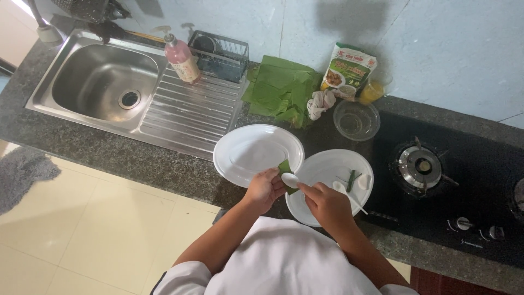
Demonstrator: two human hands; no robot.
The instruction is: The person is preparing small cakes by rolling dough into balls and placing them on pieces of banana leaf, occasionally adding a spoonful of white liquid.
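My left hand (pixel 264 188) and my right hand (pixel 326 205) meet over the counter's front edge, between two white plates. Together they hold a small green leaf piece (pixel 285 166) with a small white lump (pixel 290 180) on it. The left plate (pixel 245 155) is oval and bare. On the right plate (pixel 333 166) lie a white spoon (pixel 349 195), a green leaf strip (pixel 352 178) and another white lump (pixel 364 182).
Behind the plates lie a stack of green leaves (pixel 281 90), a clear plastic bowl (pixel 356 120), a printed food packet (pixel 349 68) and a cup of yellow liquid (pixel 374 90). A steel sink (pixel 103 82) with a pink soap bottle (pixel 182 57) is left; a gas burner (pixel 419 164) is right.
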